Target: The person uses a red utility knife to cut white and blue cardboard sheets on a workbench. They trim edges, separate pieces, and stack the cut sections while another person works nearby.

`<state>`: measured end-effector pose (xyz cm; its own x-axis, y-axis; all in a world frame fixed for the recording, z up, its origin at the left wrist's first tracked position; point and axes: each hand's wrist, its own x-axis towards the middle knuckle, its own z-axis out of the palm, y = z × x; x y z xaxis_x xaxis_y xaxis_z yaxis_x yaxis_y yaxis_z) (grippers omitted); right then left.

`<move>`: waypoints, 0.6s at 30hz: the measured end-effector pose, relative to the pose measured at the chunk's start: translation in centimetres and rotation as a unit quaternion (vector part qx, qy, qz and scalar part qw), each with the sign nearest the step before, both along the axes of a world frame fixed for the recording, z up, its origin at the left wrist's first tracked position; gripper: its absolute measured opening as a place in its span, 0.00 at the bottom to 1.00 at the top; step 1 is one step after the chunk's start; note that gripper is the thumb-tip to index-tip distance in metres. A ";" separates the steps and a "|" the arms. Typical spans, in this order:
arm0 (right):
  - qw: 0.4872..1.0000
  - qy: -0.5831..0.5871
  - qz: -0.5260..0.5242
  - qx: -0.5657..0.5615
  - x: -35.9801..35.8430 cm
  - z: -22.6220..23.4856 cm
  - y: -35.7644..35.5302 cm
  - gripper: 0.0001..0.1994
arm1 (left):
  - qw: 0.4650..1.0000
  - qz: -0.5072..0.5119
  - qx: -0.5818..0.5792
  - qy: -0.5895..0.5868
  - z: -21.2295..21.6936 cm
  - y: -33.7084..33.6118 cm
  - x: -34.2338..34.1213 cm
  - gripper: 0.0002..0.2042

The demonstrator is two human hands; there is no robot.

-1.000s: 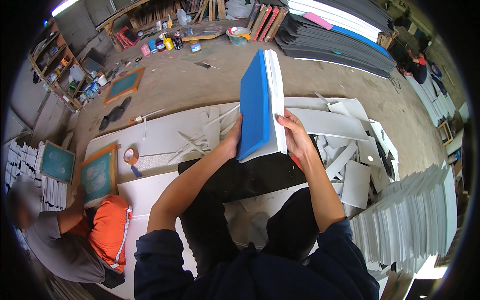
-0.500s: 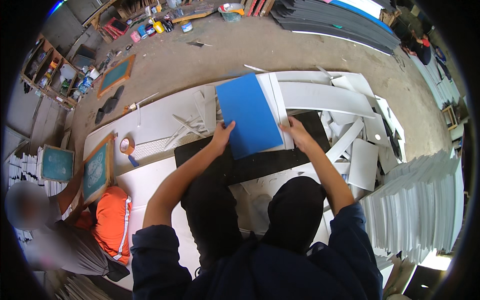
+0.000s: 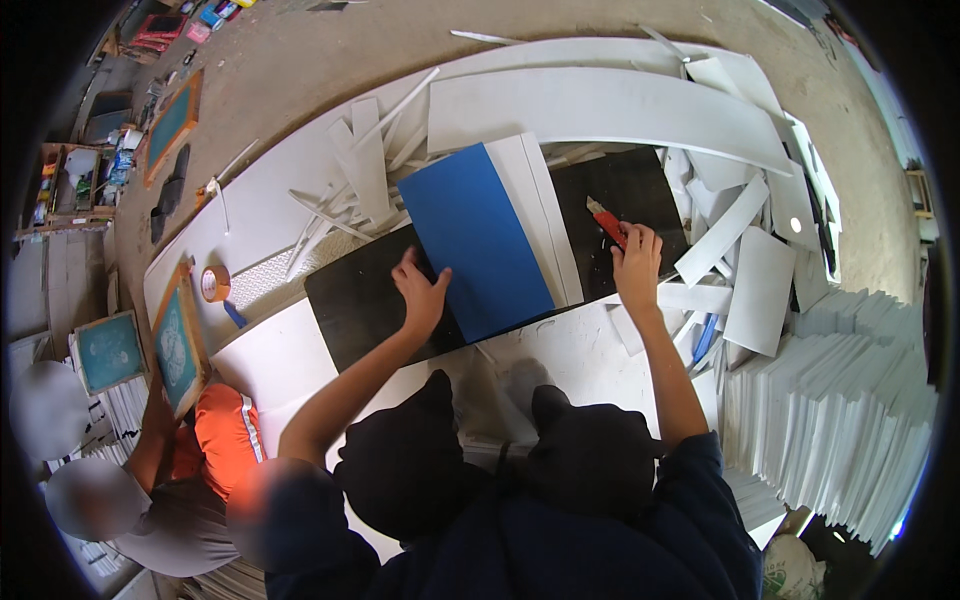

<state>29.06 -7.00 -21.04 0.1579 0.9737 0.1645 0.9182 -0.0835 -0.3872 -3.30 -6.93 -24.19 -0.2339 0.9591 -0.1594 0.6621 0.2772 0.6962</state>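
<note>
Black board [image 3: 350, 300]: it lies a bit slanted in front of the person's knees [image 3: 410, 450].
Blue sheet [image 3: 475, 240]: it lies flat across the middle of the board. Its far end sticks out past the far edge, and its near end is by the near edge.
White sheet [image 3: 545, 220]: it is under the blue sheet and peeks out on the right side. A thin dark line runs along it.
Left hand [image 3: 424, 300]: it is open with the fingers spread, over the left half of the board. The thumb is at the left edge of the blue sheet. I cannot tell if it presses down.
Red knife [image 3: 607, 222]: it is on the right half of the board, between the white sheet and the right edge. Its tip points to the far edge.
Right hand [image 3: 640, 262]: the fingers are bent at the back end of the red knife. I cannot tell if they grip it.
White scraps [image 3: 722, 230]: a messy heap past the right edge, with a blue tool [image 3: 706, 338] near the right near corner.
Long strip [image 3: 600, 108]: it is white and lies past the far edge.
Tape roll [image 3: 215, 283]: it is brown and sits well past the left edge.
Other person: an orange trouser leg [image 3: 222, 430] shows at the left, near a green framed screen [image 3: 180, 345].
</note>
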 end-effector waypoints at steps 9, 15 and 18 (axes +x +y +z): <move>0.989 -0.090 0.043 -0.113 2.0 -1.6 1.7 0.21 | 0.884 -0.405 0.156 0.175 4.9 11.2 4.9 0.39; 0.987 0.083 0.008 -0.139 1.5 -1.8 2.8 0.15 | 0.850 -0.431 0.184 0.241 1.6 16.1 7.6 0.51; 0.954 0.197 -0.019 -0.224 -0.7 0.5 3.6 0.12 | 0.866 -0.399 0.164 0.253 1.2 15.4 8.5 0.57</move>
<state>28.36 -3.45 -20.58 0.1584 0.9247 -0.3460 0.7015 -0.3521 -0.6196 5.22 8.42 -22.99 0.5634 0.8222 0.0811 0.7954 -0.5664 0.2159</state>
